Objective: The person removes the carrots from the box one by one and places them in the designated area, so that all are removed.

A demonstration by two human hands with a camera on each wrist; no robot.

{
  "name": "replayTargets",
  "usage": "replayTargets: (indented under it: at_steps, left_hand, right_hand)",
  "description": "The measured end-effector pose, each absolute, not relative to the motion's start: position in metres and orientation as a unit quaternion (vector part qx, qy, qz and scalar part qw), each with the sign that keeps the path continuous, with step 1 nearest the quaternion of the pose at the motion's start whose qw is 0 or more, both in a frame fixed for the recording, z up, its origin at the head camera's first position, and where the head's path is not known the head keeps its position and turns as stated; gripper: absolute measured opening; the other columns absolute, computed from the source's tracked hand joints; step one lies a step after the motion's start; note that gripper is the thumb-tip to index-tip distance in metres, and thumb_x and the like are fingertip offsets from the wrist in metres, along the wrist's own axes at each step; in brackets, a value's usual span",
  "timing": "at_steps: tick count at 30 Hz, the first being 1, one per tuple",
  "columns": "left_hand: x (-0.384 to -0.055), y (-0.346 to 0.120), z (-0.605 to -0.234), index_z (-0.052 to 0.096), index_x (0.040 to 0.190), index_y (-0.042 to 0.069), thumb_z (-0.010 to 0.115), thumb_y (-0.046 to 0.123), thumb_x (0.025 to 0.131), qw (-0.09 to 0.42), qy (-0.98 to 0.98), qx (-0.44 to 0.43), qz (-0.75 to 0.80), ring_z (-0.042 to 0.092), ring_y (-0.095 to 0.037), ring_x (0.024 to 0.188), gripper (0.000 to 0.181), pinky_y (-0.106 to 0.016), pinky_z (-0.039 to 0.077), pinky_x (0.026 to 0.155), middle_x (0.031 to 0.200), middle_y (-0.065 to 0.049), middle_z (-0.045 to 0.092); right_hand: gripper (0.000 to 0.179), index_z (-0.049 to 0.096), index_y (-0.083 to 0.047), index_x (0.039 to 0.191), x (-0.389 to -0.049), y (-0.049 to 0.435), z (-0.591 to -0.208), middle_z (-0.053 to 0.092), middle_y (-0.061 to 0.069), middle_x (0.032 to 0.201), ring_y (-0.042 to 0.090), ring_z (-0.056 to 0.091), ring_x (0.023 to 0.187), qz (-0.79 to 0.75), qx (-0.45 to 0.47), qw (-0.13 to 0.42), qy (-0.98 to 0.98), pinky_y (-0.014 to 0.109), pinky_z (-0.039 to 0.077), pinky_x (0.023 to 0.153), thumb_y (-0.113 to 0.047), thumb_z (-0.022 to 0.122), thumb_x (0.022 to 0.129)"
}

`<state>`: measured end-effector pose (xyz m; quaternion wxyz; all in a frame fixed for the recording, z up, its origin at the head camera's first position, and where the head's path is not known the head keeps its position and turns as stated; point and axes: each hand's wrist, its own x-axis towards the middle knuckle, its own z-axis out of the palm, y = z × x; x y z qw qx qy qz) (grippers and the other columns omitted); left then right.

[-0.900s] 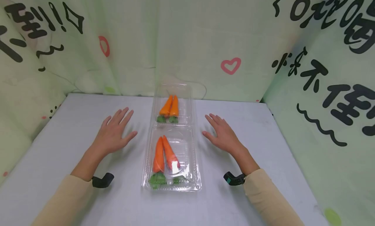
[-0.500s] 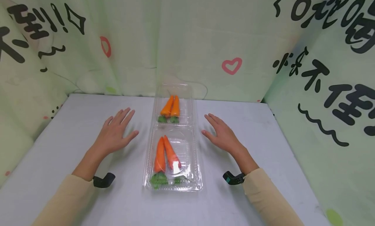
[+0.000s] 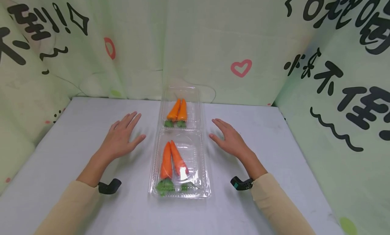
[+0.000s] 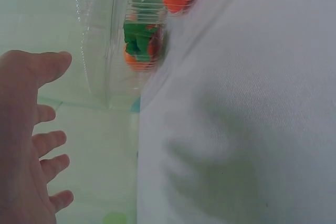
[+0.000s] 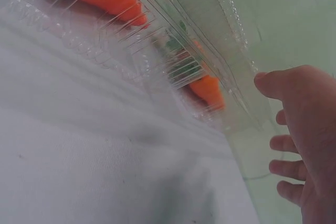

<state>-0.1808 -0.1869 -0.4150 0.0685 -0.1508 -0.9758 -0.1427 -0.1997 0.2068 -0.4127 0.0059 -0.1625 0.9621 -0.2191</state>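
My left hand (image 3: 120, 136) hovers over the table to the left of a clear plastic box, fingers straight and spread, holding nothing. On the other side my right hand (image 3: 228, 136) has the same spread posture, its thumb toward the box. The near box section (image 3: 195, 153) contains two orange carrots (image 3: 166, 162) with green leafy tops toward me; light glares on the plastic over one of them. Farther back, another clear section (image 3: 194, 96) holds two shorter orange carrots (image 3: 182, 109). In the left wrist view, a clear plastic panel (image 4: 97, 35) with a beaded edge rises beside the carrots.
The boxes stand on a white tabletop (image 3: 243, 208). Pale green cloth (image 3: 201, 31) with black writing and red hearts hangs behind and at both sides. Each wrist wears a black band-mounted device, such as the left one (image 3: 109, 187).
Both hands have drifted slightly inward toward the boxes, fingers still spread. The head view has shifted a little; the boxes and carrots stay in place.
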Motion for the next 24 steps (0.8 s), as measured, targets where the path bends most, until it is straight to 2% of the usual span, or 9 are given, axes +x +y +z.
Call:
replayTargets:
  at_steps: [24]
  left_hand:
    - [-0.1804,-0.1780,-0.4152,0.022,0.154,0.014,0.056,0.046,0.093,0.056,-0.965,-0.160,-0.201,0.028,-0.035,0.144,0.078,-0.063,0.026,0.113,0.159,-0.014,0.026]
  right_hand:
    - [0.058,0.042,-0.013,0.146,-0.2003,0.2012,-0.4165,0.042,0.010,0.151,0.032,0.037,0.141,-0.270,-0.163,0.002,0.949,0.054,0.034,0.113,-0.038,0.057,0.096]
